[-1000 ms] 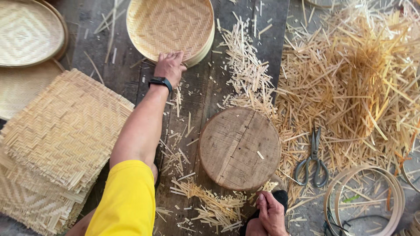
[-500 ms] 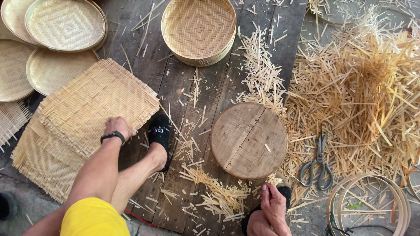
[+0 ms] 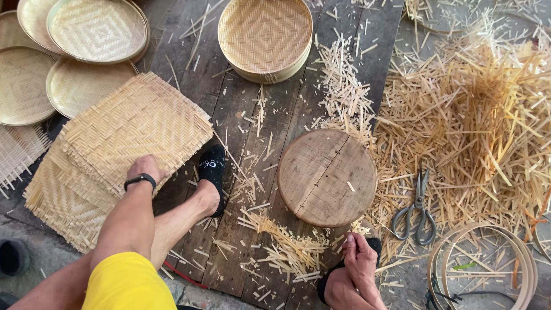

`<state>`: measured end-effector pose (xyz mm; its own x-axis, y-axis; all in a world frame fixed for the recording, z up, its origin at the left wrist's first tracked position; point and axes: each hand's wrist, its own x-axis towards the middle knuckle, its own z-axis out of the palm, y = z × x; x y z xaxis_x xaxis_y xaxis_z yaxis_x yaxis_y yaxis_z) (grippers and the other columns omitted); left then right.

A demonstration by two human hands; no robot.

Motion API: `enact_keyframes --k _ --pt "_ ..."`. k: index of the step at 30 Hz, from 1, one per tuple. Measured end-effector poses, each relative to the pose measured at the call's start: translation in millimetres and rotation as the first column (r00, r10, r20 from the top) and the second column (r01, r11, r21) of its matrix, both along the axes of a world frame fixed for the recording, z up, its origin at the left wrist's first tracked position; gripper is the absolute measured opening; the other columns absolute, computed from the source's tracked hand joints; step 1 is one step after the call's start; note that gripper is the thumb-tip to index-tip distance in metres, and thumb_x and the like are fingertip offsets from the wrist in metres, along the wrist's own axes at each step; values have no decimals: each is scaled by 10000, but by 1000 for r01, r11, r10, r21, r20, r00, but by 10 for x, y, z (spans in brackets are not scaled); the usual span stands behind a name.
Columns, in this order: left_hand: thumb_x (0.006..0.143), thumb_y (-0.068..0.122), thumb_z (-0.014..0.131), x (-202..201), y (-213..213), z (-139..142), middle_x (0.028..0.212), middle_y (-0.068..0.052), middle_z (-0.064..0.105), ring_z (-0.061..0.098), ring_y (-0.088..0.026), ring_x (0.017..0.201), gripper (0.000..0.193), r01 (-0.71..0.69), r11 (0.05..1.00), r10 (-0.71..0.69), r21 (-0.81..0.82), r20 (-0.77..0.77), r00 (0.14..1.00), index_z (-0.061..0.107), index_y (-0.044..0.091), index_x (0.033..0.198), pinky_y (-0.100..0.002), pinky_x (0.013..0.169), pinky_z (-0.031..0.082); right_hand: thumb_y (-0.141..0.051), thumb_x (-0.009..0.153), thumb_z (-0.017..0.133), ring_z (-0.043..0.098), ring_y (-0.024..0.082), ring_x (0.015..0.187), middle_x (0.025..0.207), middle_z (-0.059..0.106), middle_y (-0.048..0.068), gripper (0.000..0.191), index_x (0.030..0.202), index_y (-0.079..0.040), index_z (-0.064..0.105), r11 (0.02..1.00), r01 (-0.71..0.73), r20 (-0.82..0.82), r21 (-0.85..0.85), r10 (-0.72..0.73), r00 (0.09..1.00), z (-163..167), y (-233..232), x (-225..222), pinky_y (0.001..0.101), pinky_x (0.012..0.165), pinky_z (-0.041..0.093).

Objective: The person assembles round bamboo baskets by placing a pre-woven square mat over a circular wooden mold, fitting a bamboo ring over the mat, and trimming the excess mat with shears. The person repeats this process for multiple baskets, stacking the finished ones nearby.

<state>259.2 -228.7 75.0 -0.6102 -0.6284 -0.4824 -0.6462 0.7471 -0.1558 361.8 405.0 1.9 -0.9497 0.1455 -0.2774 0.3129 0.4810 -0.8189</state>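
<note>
Dark plank floor [image 3: 189,86] outdoors, littered with bamboo offcuts. Left hand [image 3: 144,167] presses down on the edge of the woven mat stack [image 3: 123,135] at 9 o'clock; fingertips hidden under the hand, so whether it pinches a mat or only rests on it is unclear. Black wristband [image 3: 139,180] on that wrist, yellow sleeve [image 3: 127,284] cut off at bottom edge. Right hand [image 3: 357,270] at 6 o'clock, loosely curled near the right foot; thumb and fingers seem to meet but what they hold, if anything, is too small to see. Left foot in black slipper [image 3: 212,172] just beside the mats. Round wooden block [image 3: 327,177] at centre. Scissors [image 3: 414,211] at 4 o'clock. Straw pile [image 3: 476,115] at 2 o'clock. Deep woven basket [image 3: 265,35] at 12 o'clock, top cut off. Flat trays [image 3: 97,30] at 10 o'clock. Bamboo hoops [image 3: 488,267] at 5 o'clock, partly cropped.
</note>
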Motion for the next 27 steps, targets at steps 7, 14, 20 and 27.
enact_keyframes --k 7,14,20,27 --pt "971 284 586 -15 -208 78 1084 -249 738 718 -395 1008 316 140 973 -161 -186 -106 981 783 51 1054 -471 898 579 -187 996 606 690 111 599 700 726 59 187 1069 -49 709 1000 -20 -22 5 20 1000 -8 -4 -24 272 566 562" --pt "892 126 750 -327 6 955 842 -91 702 657 -259 772 172 96 848 -474 -521 -667 574 662 140 745 -414 700 545 -190 998 609 686 118 597 693 727 61 185 1068 -53 711 1000 -21 -19 7 22 1000 4 2 -14 277 559 553" --pt "983 -22 693 -642 1400 1788 1089 -87 774 715 -178 863 165 577 794 -384 -190 -893 234 619 101 901 -318 680 562 -221 1013 600 694 153 640 763 740 84 227 1107 -49 714 998 12 88 -58 -7 996 101 10 -63 314 559 554" --pt "931 79 669 271 3348 932 1154 -213 720 717 -271 918 102 984 121 -579 127 -796 174 626 -8 961 -355 703 595 -422 999 417 726 201 871 980 749 101 484 1174 -34 648 465 575 436 -673 -379 816 660 381 -574 355 746 587"
